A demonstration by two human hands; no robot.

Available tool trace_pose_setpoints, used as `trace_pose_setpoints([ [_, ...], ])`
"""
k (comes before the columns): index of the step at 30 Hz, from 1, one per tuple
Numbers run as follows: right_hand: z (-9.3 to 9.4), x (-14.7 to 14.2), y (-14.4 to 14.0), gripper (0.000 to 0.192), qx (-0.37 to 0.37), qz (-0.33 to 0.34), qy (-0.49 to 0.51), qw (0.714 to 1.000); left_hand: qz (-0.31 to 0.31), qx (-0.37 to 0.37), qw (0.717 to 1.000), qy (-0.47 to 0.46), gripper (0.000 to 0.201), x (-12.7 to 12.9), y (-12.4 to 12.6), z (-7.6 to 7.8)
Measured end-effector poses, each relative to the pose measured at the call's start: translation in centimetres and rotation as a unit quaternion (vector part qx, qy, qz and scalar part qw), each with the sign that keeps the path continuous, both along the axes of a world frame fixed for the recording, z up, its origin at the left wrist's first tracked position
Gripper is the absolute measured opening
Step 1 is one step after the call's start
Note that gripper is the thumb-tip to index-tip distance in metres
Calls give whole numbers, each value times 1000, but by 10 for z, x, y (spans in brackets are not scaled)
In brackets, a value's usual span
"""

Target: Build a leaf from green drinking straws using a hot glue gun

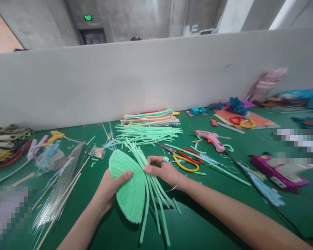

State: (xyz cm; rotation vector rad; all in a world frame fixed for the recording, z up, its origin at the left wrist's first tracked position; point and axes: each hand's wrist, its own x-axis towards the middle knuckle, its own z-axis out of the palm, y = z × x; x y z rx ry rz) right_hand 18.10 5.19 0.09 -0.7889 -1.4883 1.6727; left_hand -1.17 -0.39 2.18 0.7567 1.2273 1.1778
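My left hand (pixel 114 187) grips a fan-shaped piece of mint-green pipe cleaners (pixel 127 198), thumb on top, packed side by side with a curved trimmed edge. From its right side, loose pipe cleaner ends (pixel 158 208) spread toward me and others reach away toward the back. My right hand (pixel 163 170) pinches these strands beside the fan, thumb against the fingers. A small green tuft shows at one finger, and a thin wire loop hangs about the wrist. Scissors (pixel 187 160) with red and yellow handles lie just beyond the right hand.
Behind the hands lie a heap of green pipe cleaners (pixel 151 133) and a multicoloured bundle (pixel 151 119). Pink (pixel 211 139) and purple (pixel 279 173) glue guns are on the right. A yellow glue gun (pixel 54 138), sticks and bamboo tubes (pixel 5 137) are left. A white partition (pixel 146 76) stands behind.
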Motion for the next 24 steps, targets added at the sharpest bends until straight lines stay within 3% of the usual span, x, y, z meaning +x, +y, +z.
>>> trace_pose_setpoints([
  [12, -2, -3, -3, 48, -16, 17, 15, 1000, -6, 6, 1000, 6, 89, -1, 0, 0],
  [21, -1, -6, -4, 44, -27, -25, 40, 999, -14, -2, 1000, 5, 91, -3, 0, -5],
  [24, -4, -9, -6, 43, -62, -28, 62, 996, -18, -6, 1000, 1, 89, -3, 0, -7],
])
